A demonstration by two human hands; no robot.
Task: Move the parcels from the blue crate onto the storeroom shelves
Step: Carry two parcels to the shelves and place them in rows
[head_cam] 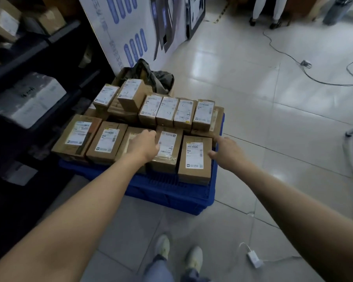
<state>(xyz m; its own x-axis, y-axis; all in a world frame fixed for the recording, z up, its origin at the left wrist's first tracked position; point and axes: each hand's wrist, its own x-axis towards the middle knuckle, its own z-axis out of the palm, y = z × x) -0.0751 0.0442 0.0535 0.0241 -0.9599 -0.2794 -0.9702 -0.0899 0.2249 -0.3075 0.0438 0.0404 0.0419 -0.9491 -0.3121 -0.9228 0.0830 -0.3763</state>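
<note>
The left hand is laid palm-down on a flat brown cardboard parcel in the near row of the load. Its fingers are hidden past the knuckles, so it cannot be told whether they are curled over the box or merely resting on it. The right hand is held spread and nothing is grasped in it. Its forefinger is stretched forward and its thumb is brought up to the right edge of a brown white-labelled carton, though contact cannot be confirmed. Between the two hands a taped brown box with a white label is seen, just beside the carton on one side and the parcel under the left hand on the other. Beyond the fingertips of both hands a row of smaller upright labelled boxes is stood side by side. All of these are piled on the blue plastic crate, which is set on the pale tiled floor below the wrists. Well to the left of the left hand the dark storeroom shelves are found — a white foam box is lodged on one level.
</note>
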